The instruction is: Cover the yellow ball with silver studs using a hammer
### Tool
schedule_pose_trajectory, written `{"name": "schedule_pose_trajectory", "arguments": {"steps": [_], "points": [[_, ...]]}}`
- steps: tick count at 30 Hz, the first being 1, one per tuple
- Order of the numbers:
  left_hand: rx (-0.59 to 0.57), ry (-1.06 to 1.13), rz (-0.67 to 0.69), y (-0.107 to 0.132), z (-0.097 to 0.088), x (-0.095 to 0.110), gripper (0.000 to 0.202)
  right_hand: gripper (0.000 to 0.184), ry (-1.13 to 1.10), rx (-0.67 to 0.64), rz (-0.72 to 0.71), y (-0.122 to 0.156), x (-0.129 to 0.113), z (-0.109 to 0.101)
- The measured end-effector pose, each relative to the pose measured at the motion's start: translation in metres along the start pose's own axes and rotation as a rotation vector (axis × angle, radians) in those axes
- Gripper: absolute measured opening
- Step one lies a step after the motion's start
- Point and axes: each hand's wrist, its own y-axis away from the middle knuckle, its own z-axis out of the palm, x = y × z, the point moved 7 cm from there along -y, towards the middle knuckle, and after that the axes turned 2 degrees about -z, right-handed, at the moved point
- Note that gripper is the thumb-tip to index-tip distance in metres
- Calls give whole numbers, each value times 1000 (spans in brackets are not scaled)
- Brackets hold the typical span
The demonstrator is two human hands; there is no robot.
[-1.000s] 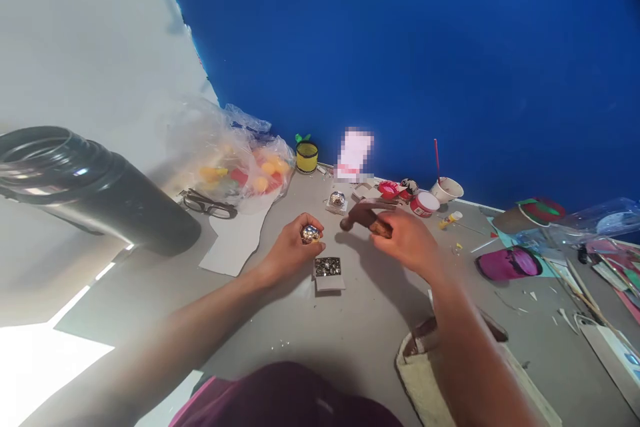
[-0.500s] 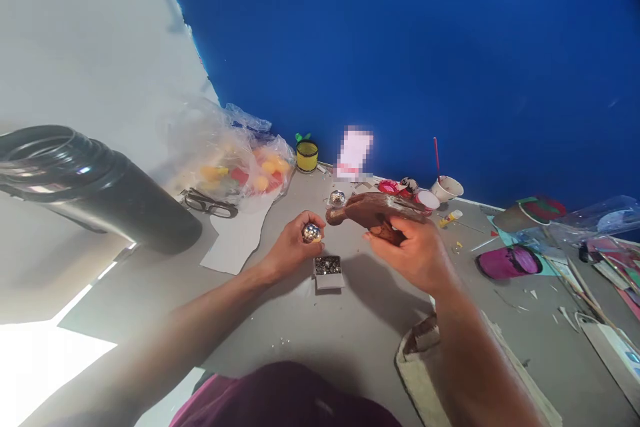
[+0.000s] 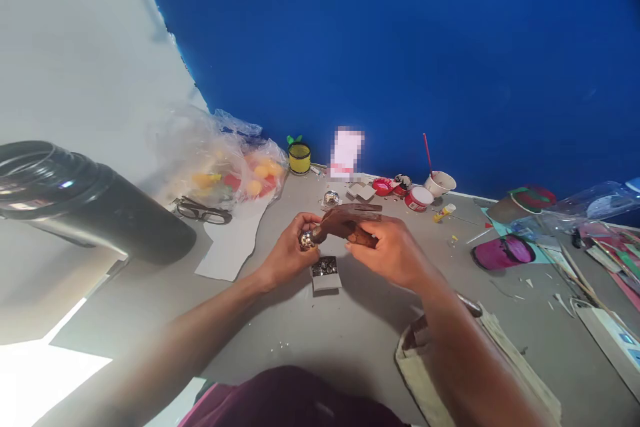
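My left hand (image 3: 293, 243) is closed around a small mirrored ball (image 3: 307, 240), its silver facets showing between the fingers. In my right hand (image 3: 387, 250) is a brown glue gun (image 3: 345, 219), gripped by its handle and pointing left. Its nozzle is at the ball; whether the tip touches cannot be made out. Just below the hands, a small white box (image 3: 327, 281) stands open, full of shiny silver pieces (image 3: 325, 266). Behind the glue gun, a second silver ball (image 3: 331, 197) rests on the table.
A big dark cylinder (image 3: 130, 213) leans in at left, near glasses (image 3: 203, 211) on white paper (image 3: 235, 247). Plastic bags (image 3: 240, 160), a yellow cup (image 3: 299, 159), red-and-white tubs (image 3: 419, 197) and a white cup (image 3: 440, 183) line the back. Right are a purple cup (image 3: 503, 252) and beige cloth (image 3: 425, 367).
My right hand has brought the glue gun left and slightly down, so its nozzle now meets or nearly meets the mirrored ball. My left hand still holds the ball. The view has shifted slightly.
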Motion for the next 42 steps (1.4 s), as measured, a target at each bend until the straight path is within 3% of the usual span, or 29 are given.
{"name": "schedule_pose_trajectory", "arguments": {"steps": [4, 7, 13, 17, 21, 31, 37, 42], "points": [[-3, -69, 21, 0, -1, 2, 48, 29, 68, 54, 99, -4, 14, -15], [-26, -103, -3, 2, -1, 4, 33, 23, 72, -9, 226, -9, 38, -18], [-110, 15, -25, 6, 3, 8, 25, 16, 16, -172, 310, -17, 92, 9], [-129, 239, -81, 4, 5, 1, 35, 19, 35, -229, 313, -18, 108, 21], [-91, 359, -183, 2, 5, -11, 19, 16, 127, -265, 310, -18, 111, 22], [-50, 389, -183, -5, 3, -18, 11, 13, 485, -307, 413, -15, 108, 23], [19, 418, -138, -8, -2, -21, 27, 13, 534, -300, 388, -14, 104, 26], [144, 389, -143, -13, -13, -30, 42, 16, 504, -102, 264, -19, 84, 25]]}}
